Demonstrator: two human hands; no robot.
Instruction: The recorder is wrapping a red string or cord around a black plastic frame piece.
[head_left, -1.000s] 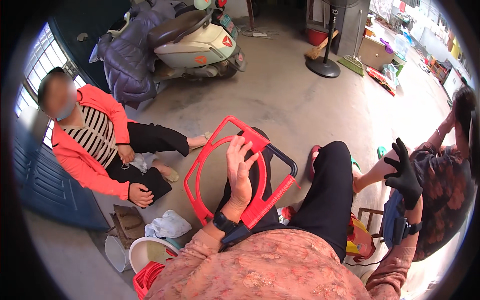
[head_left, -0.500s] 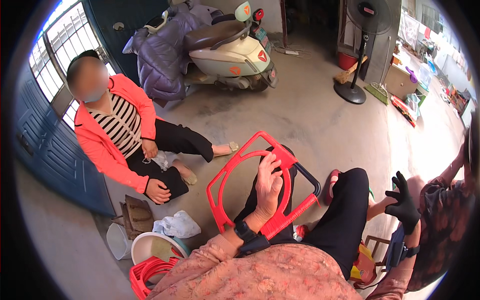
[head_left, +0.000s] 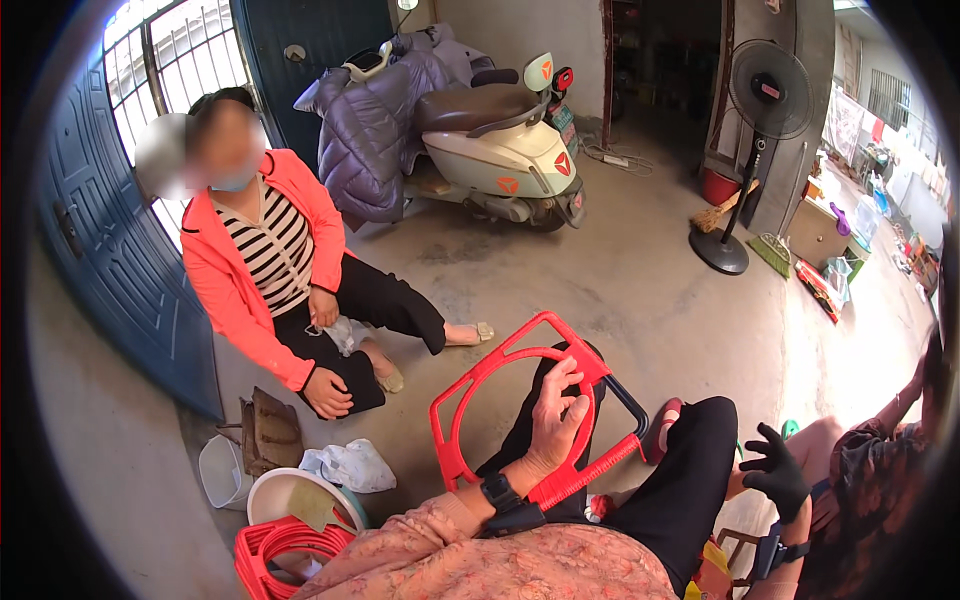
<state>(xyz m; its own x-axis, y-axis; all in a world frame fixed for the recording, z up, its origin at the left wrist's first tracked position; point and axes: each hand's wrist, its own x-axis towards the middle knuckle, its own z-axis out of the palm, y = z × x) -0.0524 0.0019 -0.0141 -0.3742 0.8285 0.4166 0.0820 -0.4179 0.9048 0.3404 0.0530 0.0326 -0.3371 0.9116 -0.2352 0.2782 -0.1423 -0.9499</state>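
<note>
A red plastic frame (head_left: 585, 480) with a large round opening lies tilted across my lap. A black curved bar (head_left: 628, 404) joins its right corners, and its near edge looks ribbed. Over the opening is my bare left hand (head_left: 553, 425), at the inner ring's right side; its fingers are slightly bent and the thumb stands apart. Nothing shows in its grasp, and I cannot tell whether it presses on the ring. My right hand (head_left: 778, 478), in a black glove, hovers off to the right with fingers spread, holding nothing.
More red plastic frames (head_left: 262, 560) lie at lower left by a white basin (head_left: 262, 495), a plastic bag (head_left: 350, 466) and a brown bag (head_left: 272, 432). A person in a coral jacket (head_left: 225, 290) sits left; another sits right. Behind are a scooter (head_left: 500, 165) and fan (head_left: 770, 95).
The whole view has shifted, so the room sits lower and further right. My left hand stays over the frame, its fingers leaning more to the right. My right hand remains spread.
</note>
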